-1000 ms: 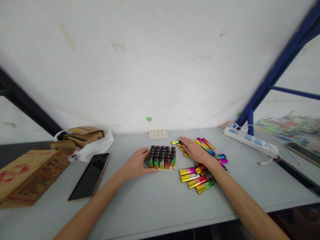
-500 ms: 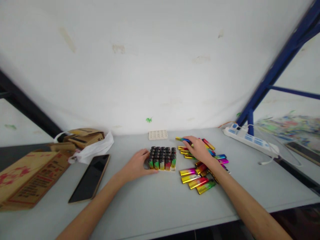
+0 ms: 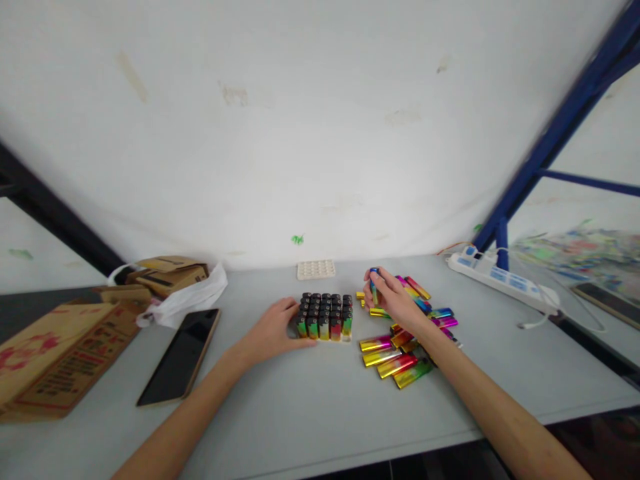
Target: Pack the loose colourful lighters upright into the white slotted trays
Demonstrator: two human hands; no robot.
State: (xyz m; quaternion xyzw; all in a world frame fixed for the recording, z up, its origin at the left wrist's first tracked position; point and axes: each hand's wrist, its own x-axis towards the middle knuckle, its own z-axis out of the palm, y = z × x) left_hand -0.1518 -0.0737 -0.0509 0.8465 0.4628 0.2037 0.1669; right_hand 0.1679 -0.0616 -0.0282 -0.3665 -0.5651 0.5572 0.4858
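Note:
A block of black-topped lighters (image 3: 325, 317) stands upright in rows in a pale tray (image 3: 346, 339), whose front right slot shows bare. My left hand (image 3: 274, 332) is closed around the tray's left side, thumb along the front and fingers behind. To the right of the block, my right hand (image 3: 391, 295) pinches one shiny blue-and-gold lighter (image 3: 375, 283), tilted nearly upright above the table. Beneath and around that hand lies a loose pile of shiny lighters (image 3: 395, 365) in gold, red, purple, green and blue; my forearm hides part of it.
A second pale slotted tray (image 3: 316, 269) lies by the wall. On the left are a dark-screened phone (image 3: 180, 357), a white plastic bag (image 3: 193, 297) and cardboard boxes (image 3: 70, 353). A white power strip (image 3: 503, 283) with cables lies at the right, near a blue frame post (image 3: 545, 143).
My right hand has lifted the blue-and-gold lighter and turned it from lying flat to nearly upright. My left hand has stayed at the tray.

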